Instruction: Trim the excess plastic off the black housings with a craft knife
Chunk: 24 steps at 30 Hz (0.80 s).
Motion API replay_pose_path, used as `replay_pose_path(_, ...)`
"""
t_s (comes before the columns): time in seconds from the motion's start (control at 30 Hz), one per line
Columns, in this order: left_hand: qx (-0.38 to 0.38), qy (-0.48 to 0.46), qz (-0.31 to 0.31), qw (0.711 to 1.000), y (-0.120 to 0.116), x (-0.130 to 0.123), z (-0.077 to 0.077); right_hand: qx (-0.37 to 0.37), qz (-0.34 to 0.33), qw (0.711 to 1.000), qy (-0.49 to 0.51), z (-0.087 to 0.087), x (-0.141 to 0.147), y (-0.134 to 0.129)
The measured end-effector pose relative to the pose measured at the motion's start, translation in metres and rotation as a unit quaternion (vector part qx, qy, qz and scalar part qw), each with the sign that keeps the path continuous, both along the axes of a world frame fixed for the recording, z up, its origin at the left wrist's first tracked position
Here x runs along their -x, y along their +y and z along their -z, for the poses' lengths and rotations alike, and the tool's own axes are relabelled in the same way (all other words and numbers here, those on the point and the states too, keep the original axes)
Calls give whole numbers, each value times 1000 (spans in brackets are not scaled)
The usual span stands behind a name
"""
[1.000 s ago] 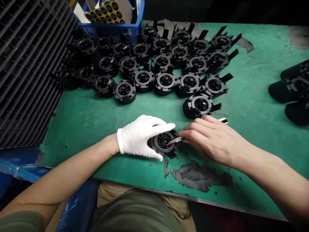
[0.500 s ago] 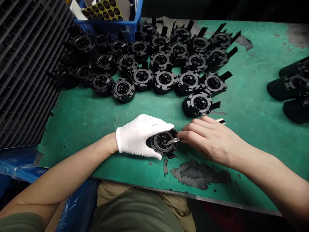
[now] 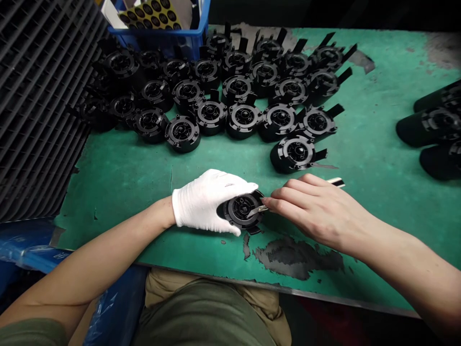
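My left hand (image 3: 205,199), in a white glove, is closed round a black round plastic housing (image 3: 242,207), thumb and fingers on opposite sides. The housing rests on the green table with its ringed, ribbed face up. In my bare right hand (image 3: 309,206) is a utility knife (image 3: 255,211). Its metal blade reaches over the housing's face, with the tip close to the centre. The pale and black end of the handle sticks out behind the knuckles; my fingers hide the middle of it.
Several similar black housings (image 3: 243,120) stand packed along the back of the green table (image 3: 374,216). More lie on their sides at the right (image 3: 421,126). A blue bin (image 3: 158,36) holds sticker sheets (image 3: 151,14). Black grid trays (image 3: 39,110) are stacked at left.
The knife's handle end sticks out farther behind my right hand. My left hand keeps its hold on the housing, and the view has shifted slightly.
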State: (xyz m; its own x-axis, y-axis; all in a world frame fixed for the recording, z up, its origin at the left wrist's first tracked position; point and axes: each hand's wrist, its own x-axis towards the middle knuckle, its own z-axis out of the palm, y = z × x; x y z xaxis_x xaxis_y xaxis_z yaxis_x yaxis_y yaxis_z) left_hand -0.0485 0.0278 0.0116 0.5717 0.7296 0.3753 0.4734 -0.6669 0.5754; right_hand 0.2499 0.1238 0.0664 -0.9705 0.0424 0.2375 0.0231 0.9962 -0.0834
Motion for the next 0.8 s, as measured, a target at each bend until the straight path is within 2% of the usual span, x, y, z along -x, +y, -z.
replay_pose_path(0.13, 7, 5, -4, 1000, -1, 0, 0, -11, 9, 1000, 7, -4, -1, -5)
replay_pose_path(0.37, 38, 11, 1, 999, 1, 1, 2, 14, 108, 994, 19, 5, -22, -29)
replay_pose_path(0.53, 38, 8, 1, 999, 1, 1, 1, 12, 122, 992, 24, 9, -21, -42)
replay_pose_path(0.8, 38, -1, 3, 999, 1, 0, 3, 24, 129, 991, 23, 12, -19, -45)
